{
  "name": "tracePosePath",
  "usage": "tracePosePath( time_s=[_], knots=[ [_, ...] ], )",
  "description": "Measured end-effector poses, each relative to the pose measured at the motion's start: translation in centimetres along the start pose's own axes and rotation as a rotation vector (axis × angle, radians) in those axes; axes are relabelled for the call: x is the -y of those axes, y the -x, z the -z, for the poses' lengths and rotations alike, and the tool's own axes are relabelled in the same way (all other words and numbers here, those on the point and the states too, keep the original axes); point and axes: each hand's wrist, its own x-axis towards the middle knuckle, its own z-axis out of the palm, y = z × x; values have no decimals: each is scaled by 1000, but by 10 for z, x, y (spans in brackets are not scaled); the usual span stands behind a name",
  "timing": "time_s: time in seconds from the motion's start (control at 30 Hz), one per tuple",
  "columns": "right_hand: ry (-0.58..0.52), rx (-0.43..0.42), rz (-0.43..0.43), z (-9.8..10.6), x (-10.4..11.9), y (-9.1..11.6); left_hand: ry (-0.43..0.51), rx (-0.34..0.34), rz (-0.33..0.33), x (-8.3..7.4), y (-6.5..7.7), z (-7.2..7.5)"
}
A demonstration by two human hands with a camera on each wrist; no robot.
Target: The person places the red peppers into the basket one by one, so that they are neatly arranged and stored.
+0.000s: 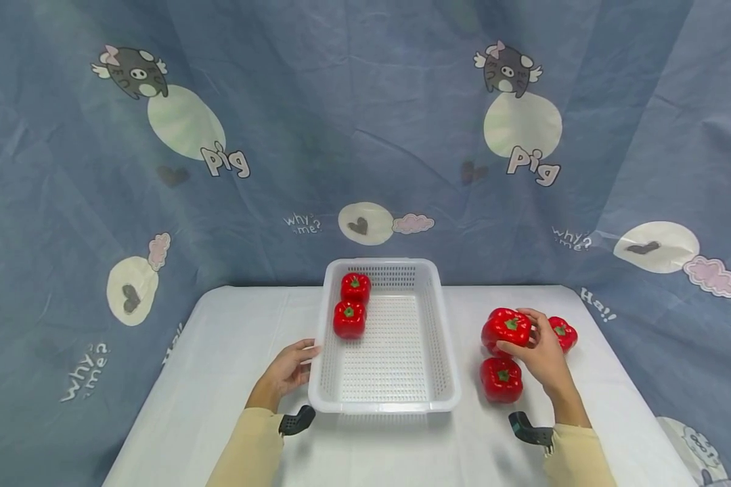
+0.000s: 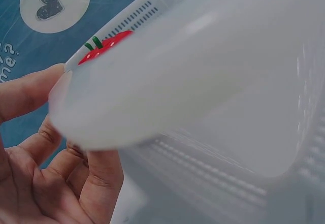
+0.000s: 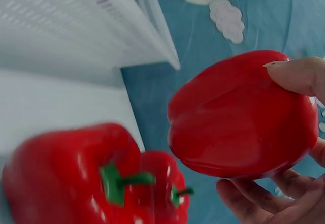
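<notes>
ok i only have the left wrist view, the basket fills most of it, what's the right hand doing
Observer: The right hand holds a red pepper, to the right of the basket and outside it.
Operator: got it, any more like that on that side
Observer: Three more: a near pepper, a partly hidden pepper just behind that one, and a far-right pepper on the other side of the hand.
Operator: and inside, how many and where
Observer: Two, both along the left side: a front pepper and a back pepper behind it.
</notes>
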Motion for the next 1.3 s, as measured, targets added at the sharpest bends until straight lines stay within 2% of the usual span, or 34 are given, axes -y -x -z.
tracePosePath(
  time_s=[0.23,0.63,0.87,1.13,1.3],
  knots=[
    [-12,25,-10,-16,15,-4,-10,-9,-22,2,1,0],
    [-44,101,7,-53,37,-15,11,-3,-3,1,1,2],
    [-75,170,94,-74,48,-23,6,4,-8,1,-1,0],
    [-100,244,138,-104,50,-28,6,0,2,-1,0,1],
    [-92,254,161,-124,57,-30,6,-4,2,-1,1,0]
  ],
)
